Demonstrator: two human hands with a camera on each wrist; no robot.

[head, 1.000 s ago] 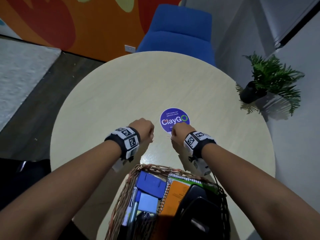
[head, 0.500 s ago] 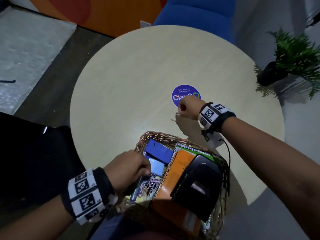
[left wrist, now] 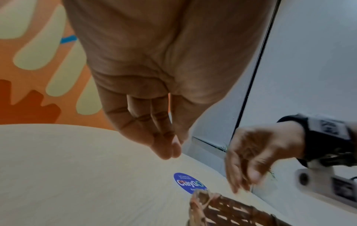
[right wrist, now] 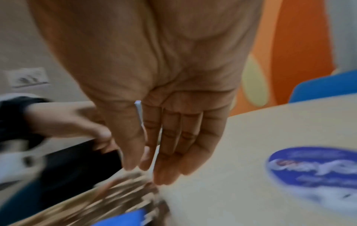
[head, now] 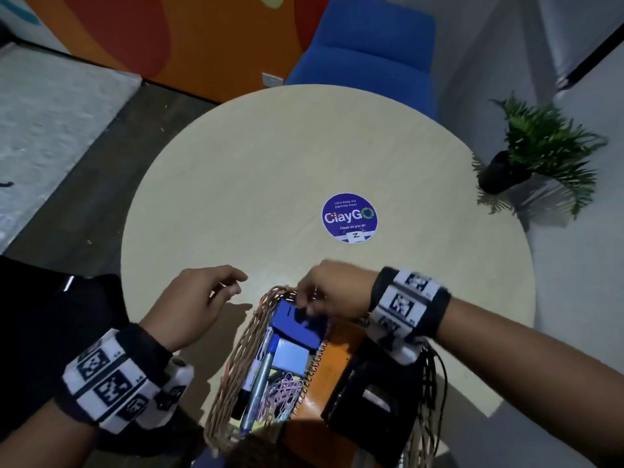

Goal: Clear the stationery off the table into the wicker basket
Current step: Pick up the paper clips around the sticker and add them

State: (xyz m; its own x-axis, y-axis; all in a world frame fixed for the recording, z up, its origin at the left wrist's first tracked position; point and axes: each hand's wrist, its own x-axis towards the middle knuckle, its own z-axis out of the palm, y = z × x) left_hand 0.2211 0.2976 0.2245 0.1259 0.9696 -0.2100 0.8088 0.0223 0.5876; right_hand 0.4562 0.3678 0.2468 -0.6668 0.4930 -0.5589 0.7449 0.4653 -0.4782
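Note:
The wicker basket (head: 236, 349) stands at the near table edge. In it lie a blue pad (head: 297, 325), a marker (head: 260, 383), pink paper clips (head: 287, 390), an orange spiral notebook (head: 324, 383) and a black punch (head: 371, 393). My right hand (head: 304, 304) hangs over the basket's far rim, fingers pointing down. In the right wrist view its thumb and forefinger pinch a thin pale paper clip (right wrist: 140, 113). My left hand (head: 238, 282) hovers over the table just left of the basket, its fingers relaxed and holding nothing.
The round pale table (head: 270, 180) carries a purple ClayGO sticker (head: 349, 217). A blue chair (head: 368, 52) stands behind it, a potted plant (head: 540, 153) on the floor to the right, and a dark seat (head: 50, 298) at the near left.
My right hand has come from the table near the sticker to above the basket's far rim. My left hand has lifted out of the basket and moved left over the table.

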